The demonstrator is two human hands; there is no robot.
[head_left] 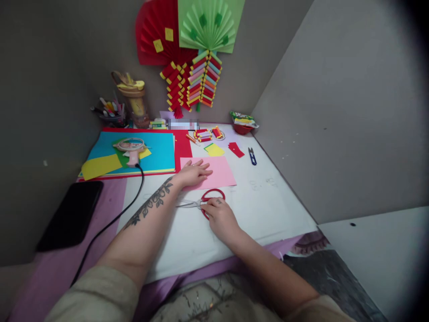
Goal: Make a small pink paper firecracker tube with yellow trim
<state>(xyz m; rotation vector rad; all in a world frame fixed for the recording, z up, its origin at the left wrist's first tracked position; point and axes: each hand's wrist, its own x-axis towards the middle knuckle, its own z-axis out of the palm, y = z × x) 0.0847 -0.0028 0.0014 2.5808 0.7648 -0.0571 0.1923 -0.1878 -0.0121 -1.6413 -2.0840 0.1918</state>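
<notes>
At twelve o'clock from the scissors, pink paper lies on the bench under the left hand, fingers spread. Right hand: narrow grip, scissors by the handles. Looks like steadying; any lift needs fingers seated in the loops.

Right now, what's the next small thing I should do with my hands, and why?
Probably lift the scissors by their red handles: your right hand is touching them, while your left hand lies spread on the pink paper just beyond.
</notes>
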